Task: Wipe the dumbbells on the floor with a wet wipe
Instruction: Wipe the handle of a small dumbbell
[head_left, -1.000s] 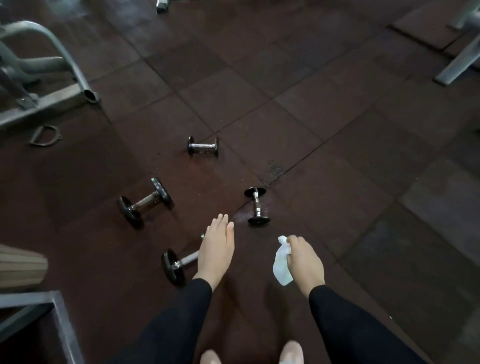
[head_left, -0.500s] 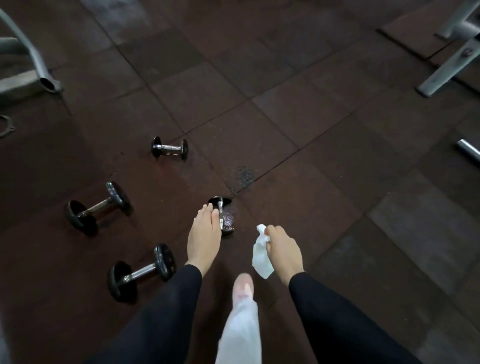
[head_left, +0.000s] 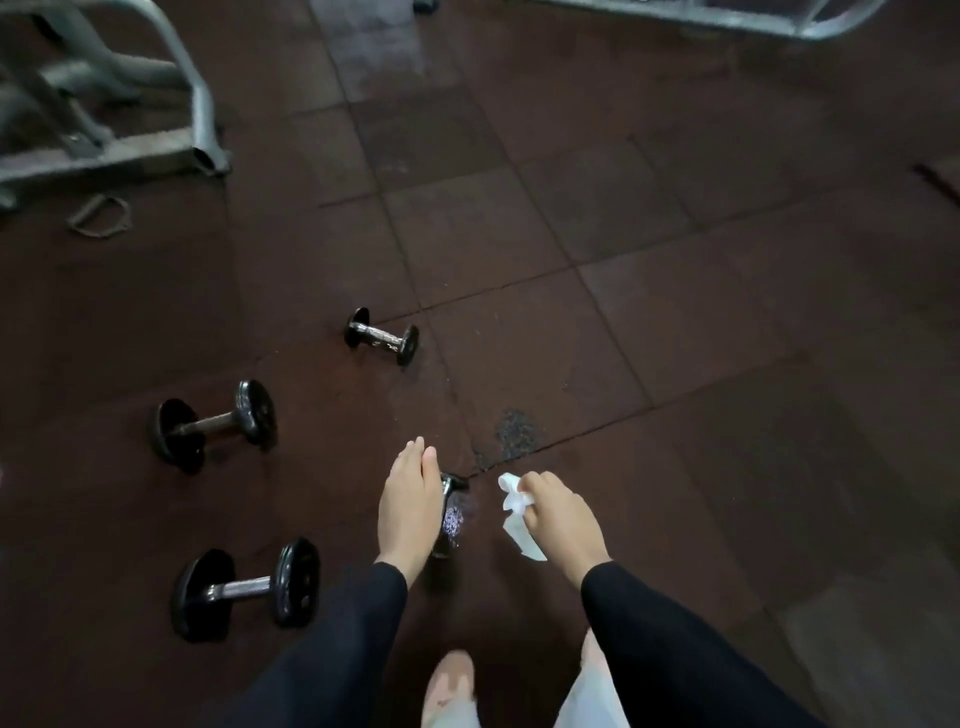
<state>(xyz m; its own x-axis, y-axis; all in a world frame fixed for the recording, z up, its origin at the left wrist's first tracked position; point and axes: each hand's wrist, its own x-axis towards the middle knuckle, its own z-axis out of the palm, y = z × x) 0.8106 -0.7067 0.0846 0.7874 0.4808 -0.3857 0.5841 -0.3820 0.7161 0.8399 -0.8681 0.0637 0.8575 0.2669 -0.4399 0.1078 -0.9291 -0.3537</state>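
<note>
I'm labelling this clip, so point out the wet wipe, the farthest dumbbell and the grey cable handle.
wet wipe (head_left: 519, 525): head view, hanging strip.
farthest dumbbell (head_left: 382, 336): head view, chrome bar.
grey cable handle (head_left: 98, 215): head view, loop's middle.

- Grey metal machine frame (head_left: 104, 150) stands at far left.
- Cable handle (head_left: 98, 215) lies just beside it.
- Dark rubber floor tiles (head_left: 571, 218) with a scuffed patch (head_left: 515, 434).

free: bare floor (head_left: 675, 364) is seen right of and beyond the grip | blocked: left, by two black dumbbells (head_left: 213, 423) (head_left: 247, 590) | ahead-left: a small dumbbell (head_left: 382, 336)
</note>
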